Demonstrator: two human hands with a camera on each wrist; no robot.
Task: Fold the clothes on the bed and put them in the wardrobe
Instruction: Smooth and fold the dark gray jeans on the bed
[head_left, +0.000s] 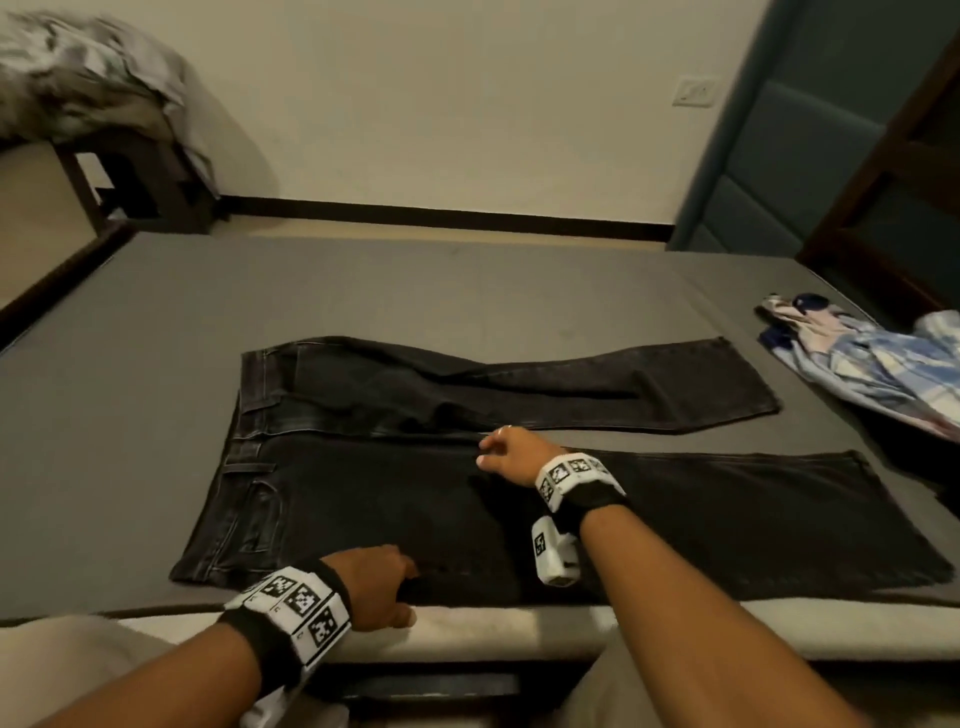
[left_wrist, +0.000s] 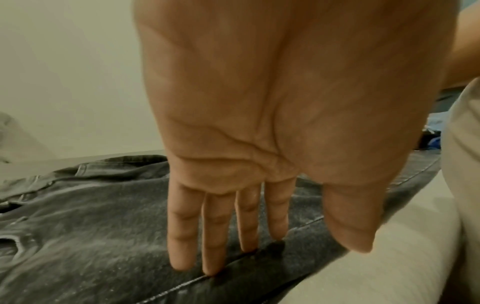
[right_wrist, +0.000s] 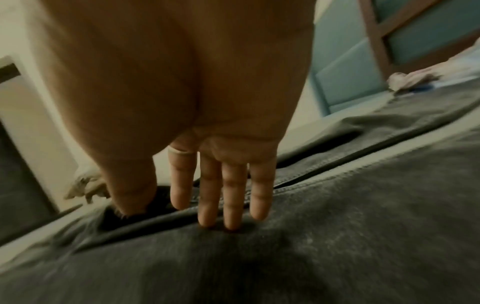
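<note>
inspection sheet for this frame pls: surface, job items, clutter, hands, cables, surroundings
Surface: grey bed, its near edge at the person.
Job's things: dark jeans spread flat, legs apart, waistband to the left; blue patterned garment crumpled at the bed's right edge.
Clutter: heap of clothes on a dark stool beyond the bed, left.
Hands: left hand touches the near leg's outer seam with straight fingers; right hand touches the near leg's inner edge by the crotch, fingers straight.
Cables: nothing seen.
Surroundings: cream wall, wall switch, teal panelled door.
</note>
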